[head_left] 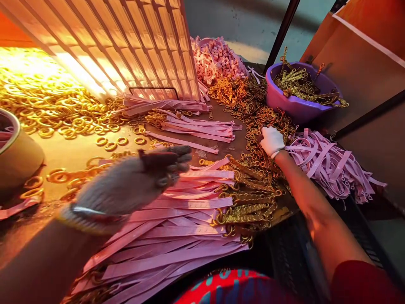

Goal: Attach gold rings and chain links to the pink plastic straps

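My left hand [123,185], in a greyish glove and blurred, hovers above the pink straps [190,202] laid side by side at the front of the table. Its fingers stretch to the right, and nothing plainly shows in them. Gold chains [253,202] are attached at the straps' right ends. My right hand [272,141], in a white glove, reaches into a heap of loose gold chains [253,126]. Its fingers are bent together with the tips down among the links, so whatever they grip is hidden. Right beside that wrist lies a tangle of pale pink straps [329,164].
A purple tub [294,105] of chains stands at the back right. Gold rings [72,114] cover the left, near a round container [19,156]. A ribbed panel [133,46] rises behind a bundle of straps [199,126]. Small pink pieces [218,61] are heaped at the back.
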`<state>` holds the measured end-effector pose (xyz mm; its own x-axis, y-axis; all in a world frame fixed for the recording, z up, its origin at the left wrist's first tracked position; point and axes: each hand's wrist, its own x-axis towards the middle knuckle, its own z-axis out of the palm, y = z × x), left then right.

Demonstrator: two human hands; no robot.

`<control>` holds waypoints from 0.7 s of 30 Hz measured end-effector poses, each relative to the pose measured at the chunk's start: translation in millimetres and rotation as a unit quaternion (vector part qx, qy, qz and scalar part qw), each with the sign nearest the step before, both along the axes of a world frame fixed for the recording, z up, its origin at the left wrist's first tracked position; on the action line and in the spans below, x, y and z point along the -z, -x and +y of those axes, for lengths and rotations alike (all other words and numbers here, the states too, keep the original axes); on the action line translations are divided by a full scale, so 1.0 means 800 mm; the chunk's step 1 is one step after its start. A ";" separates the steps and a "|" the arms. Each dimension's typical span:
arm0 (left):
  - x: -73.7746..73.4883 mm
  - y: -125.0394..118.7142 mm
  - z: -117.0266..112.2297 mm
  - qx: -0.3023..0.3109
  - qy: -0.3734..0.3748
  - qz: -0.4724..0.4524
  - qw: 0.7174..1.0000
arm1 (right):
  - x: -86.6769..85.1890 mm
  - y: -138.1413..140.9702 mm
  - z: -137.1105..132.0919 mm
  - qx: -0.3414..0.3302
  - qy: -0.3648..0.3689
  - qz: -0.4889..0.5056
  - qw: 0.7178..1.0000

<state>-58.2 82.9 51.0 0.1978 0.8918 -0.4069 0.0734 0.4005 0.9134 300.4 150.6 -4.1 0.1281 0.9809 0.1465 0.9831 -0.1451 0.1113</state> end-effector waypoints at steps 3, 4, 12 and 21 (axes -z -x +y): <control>0.003 -0.028 0.001 -0.051 0.135 -0.123 0.982 | 0.019 0.006 0.022 0.015 0.029 -0.010 0.999; 0.006 -0.034 0.000 -0.052 0.138 -0.134 0.980 | 0.022 0.007 0.025 0.018 0.032 -0.010 0.999; 0.040 -0.038 -0.016 0.100 0.019 -0.148 0.984 | 0.004 -0.003 0.000 -0.010 -0.032 0.091 0.995; 0.027 -0.035 -0.034 0.129 0.014 -0.057 0.990 | -0.032 0.111 -0.122 -0.314 -0.040 0.362 0.877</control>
